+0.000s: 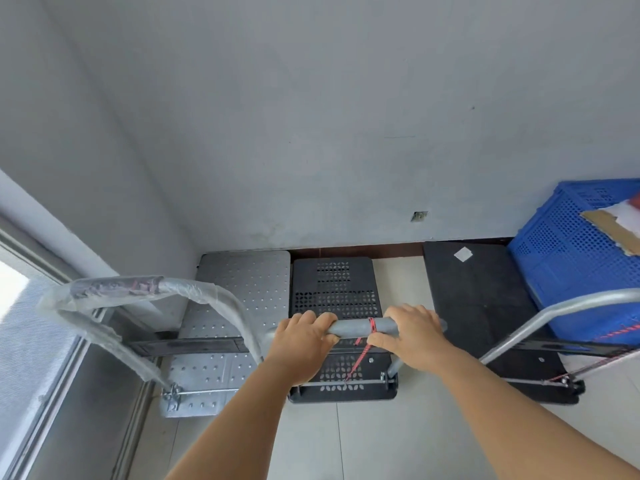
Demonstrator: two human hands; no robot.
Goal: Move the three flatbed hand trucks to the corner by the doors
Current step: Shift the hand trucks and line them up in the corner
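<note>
Black perforated hand truck parked mid-row against wall, its handle gripped by left hand and right hand. Silver truck left, black truck right. No readable writing; blue crate cut off at the frame edge.

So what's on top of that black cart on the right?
A blue perforated crate sits on the far right part of the black flatbed truck, with torn cardboard on the crate. A small pale sticker lies on the deck. The crate's contents are hidden.
</note>
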